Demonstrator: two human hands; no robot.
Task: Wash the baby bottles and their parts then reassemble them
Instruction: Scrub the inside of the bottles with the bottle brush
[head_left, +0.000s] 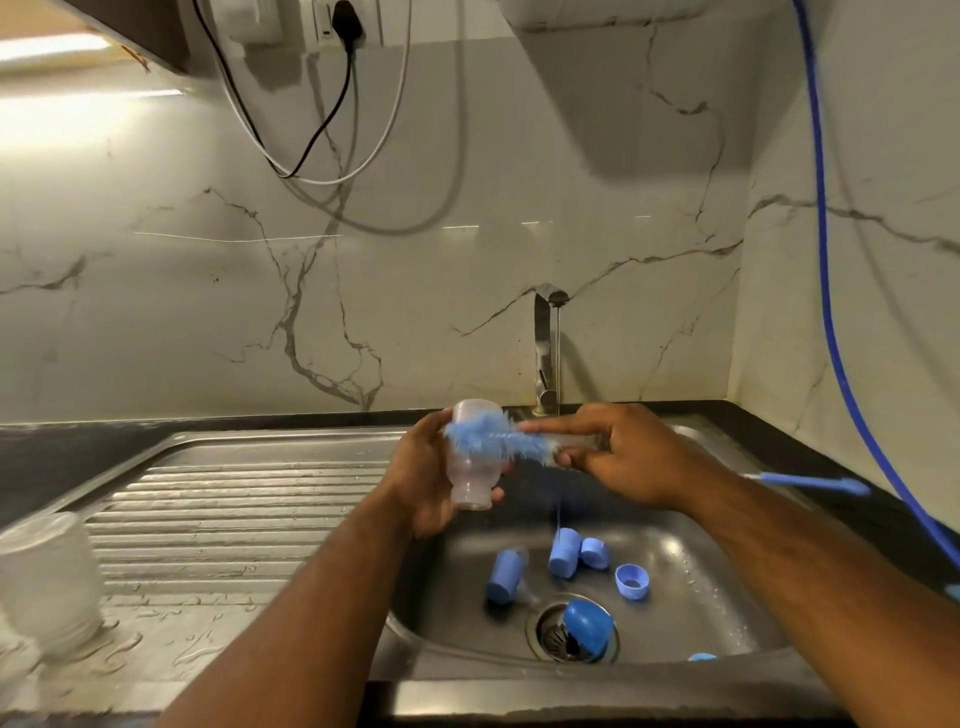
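We see white marble-veined wall tiles (467, 260), corner at right. Dark counter (62, 447) carries a steel sink (727, 597), wet ribbed drainboard (234, 493) on its left, chrome tap (544, 353) behind. Wall socket (343, 21) up top, black cable (332, 114) looping down. Blue hose (826, 286) runs down the right wall. Warm light top left.

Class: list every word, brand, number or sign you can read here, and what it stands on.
None legible.
The bottle in the left hand is blurred, so any markings cannot be read; the brush in the right hand and the blue caps show no print.
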